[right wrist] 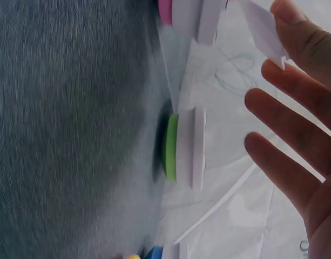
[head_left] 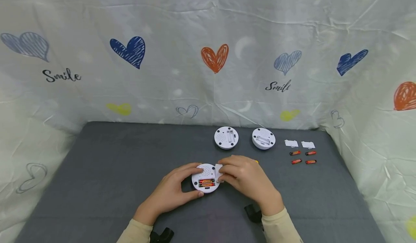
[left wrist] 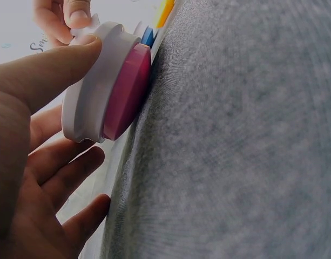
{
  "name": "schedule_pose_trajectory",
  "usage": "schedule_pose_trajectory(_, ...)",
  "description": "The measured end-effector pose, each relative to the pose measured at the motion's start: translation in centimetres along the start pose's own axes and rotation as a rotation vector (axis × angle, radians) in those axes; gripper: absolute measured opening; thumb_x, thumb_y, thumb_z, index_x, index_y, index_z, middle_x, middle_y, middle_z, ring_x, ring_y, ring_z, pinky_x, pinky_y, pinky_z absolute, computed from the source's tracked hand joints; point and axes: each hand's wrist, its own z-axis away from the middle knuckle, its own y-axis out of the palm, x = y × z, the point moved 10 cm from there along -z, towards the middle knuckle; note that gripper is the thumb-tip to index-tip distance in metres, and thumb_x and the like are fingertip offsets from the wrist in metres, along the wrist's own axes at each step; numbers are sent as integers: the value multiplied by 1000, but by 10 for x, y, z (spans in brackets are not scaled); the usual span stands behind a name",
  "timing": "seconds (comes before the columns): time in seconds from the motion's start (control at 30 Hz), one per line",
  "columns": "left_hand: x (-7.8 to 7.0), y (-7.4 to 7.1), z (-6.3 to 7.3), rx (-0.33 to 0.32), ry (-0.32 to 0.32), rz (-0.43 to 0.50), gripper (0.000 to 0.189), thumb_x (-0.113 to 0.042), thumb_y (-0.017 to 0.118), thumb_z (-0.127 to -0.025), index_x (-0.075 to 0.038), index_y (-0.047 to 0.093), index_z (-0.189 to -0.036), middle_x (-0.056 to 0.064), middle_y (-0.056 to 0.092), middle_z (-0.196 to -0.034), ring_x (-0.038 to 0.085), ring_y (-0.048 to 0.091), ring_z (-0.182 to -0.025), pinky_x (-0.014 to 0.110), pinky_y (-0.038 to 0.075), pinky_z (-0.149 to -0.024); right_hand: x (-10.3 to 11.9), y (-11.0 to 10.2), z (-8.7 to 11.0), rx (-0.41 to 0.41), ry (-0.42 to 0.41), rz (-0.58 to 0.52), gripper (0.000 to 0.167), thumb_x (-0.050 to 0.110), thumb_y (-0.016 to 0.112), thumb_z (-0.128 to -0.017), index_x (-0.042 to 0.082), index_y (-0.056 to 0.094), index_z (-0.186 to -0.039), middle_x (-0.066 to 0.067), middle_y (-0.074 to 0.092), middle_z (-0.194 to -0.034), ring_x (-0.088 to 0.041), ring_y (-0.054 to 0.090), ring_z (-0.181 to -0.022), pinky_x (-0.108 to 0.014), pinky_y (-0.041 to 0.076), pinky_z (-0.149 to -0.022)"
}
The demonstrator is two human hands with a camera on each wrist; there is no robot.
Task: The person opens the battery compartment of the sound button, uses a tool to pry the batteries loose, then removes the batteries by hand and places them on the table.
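Observation:
A round white button device lies bottom up, its pink button face underneath. Two red-and-black batteries sit side by side in its open compartment, near a patch of speaker holes. My left hand grips the device's rim from the left, thumb at the front side and fingers round the far side. Between thumb and fingertips, my right hand pinches a small white battery cover, tilted at the device's right edge. In the right wrist view the cover is seen nearly edge-on.
Two more upturned devices, one left and one right, stand at the back with vacant battery slots. Two white covers and several loose batteries lie at the right on the grey tabletop. A yellow object peeks from behind my right hand.

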Motion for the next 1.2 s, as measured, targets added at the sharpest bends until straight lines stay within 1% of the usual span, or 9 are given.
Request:
schedule_pose_trajectory(0.17, -2, -1, 0, -22, 19, -20, 64, -43, 96, -86, -30, 71, -144, -11, 59, -157, 21, 57, -145, 55, 50, -114, -16, -19, 7, -87, 36, 15, 21, 24, 97, -85, 13, 85, -99, -1, 80, -118, -19, 76, -108, -38, 60, -103)
schedule_pose_trajectory(0.23, -2, -2, 1, -33, 23, -30, 64, -41, 97, -85, -30, 72, -143, -12, 59, -156, 21, 57, -144, 55, 50, -114, -25, -28, 13, -125, 63, 19, 23, 22, 98, -83, 12, 85, -99, -2, 80, -117, -21, 76, -109, -41, 60, -102)
schedule_pose_trajectory(0.5, -1, 1, 3, -24, 13, -23, 65, -40, 97, -85, -32, 71, -143, -12, 59, -157, 21, 56, -146, 54, 49, -116, -72, -71, 53, -265, 248, 86, 28, 15, 100, -76, 9, 84, -98, -6, 81, -116, -26, 79, -105, -42, 62, -88)
schedule_pose_trajectory(0.63, -2, -2, 3, -28, 21, -19, 65, -38, 98, -84, -31, 72, -143, -11, 60, -156, 20, 57, -145, 54, 49, -116, -97, -93, 79, -332, 367, 155, 29, 11, 100, -75, 8, 83, -98, -7, 81, -116, -29, 79, -104, -30, 57, -90)
schedule_pose_trajectory(0.73, -2, -2, 2, -26, 19, -15, 65, -37, 98, -84, -30, 72, -143, -11, 60, -156, 19, 56, -146, 53, 49, -116, -116, -107, 99, -371, 451, 219, 29, 9, 101, -74, 8, 84, -97, -8, 82, -114, -30, 78, -103, -14, 53, -84)
schedule_pose_trajectory(0.83, -2, 0, 1, -24, 16, -15, 65, -38, 98, -84, -30, 72, -143, -11, 60, -156, 18, 56, -146, 53, 49, -116, -134, -120, 122, -406, 524, 262, 26, 6, 100, -75, 8, 84, -95, -9, 82, -111, -32, 78, -102, -6, 45, -85)
schedule_pose_trajectory(0.93, -3, 0, 1, -31, 26, -19, 65, -39, 98, -84, -31, 72, -142, -11, 60, -156, 19, 57, -145, 53, 50, -115, -151, -131, 142, -435, 579, 287, 26, 4, 100, -76, 7, 83, -95, -11, 82, -107, -33, 79, -94, -10, 43, -83)
schedule_pose_trajectory(1.07, -5, 0, 1, -48, 46, -30, 65, -41, 98, -84, -31, 72, -142, -12, 60, -156, 19, 57, -144, 53, 51, -114, -173, -144, 166, -446, 668, 329, 26, 5, 99, -78, 7, 84, -100, -13, 82, -102, -34, 76, -80, -22, 43, -70)
schedule_pose_trajectory(1.2, -5, -2, 1, -60, 48, -49, 65, -41, 98, -83, -31, 72, -142, -12, 60, -156, 19, 58, -143, 54, 51, -113, -200, -152, 189, -399, 836, 338, 22, 14, 95, -87, 7, 84, -105, -16, 81, -101, -35, 67, -70, -30, 40, -59)
